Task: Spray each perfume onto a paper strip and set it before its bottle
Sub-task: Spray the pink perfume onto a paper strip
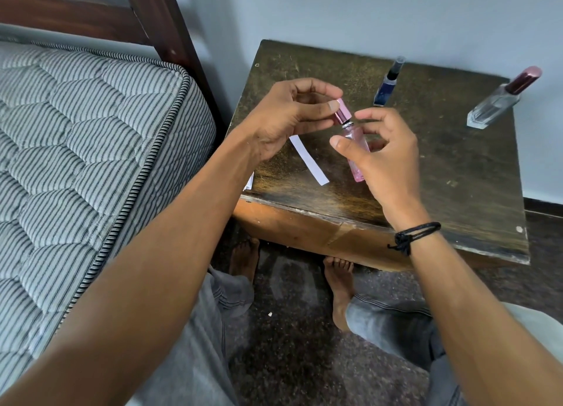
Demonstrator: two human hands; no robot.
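Head cam, single wide-angle view, pitched forward and down.
Lens sits above and behind the grip, near it: left hand (283,119) pinches the cap (342,110), right hand (390,162) holds the pink bottle (358,169), both just above frame centre. Forearms run up to the grip from the two bottom corners. Beyond the grip: far part of the table (457,168), then the wall (365,15). Left of it: mattress (91,131), close to the lens. Beneath and nearer than the grip: table's front edge, trouser legs (396,326), bare feet (338,283) on the floor (289,360). Table top is seen obliquely from its front side.
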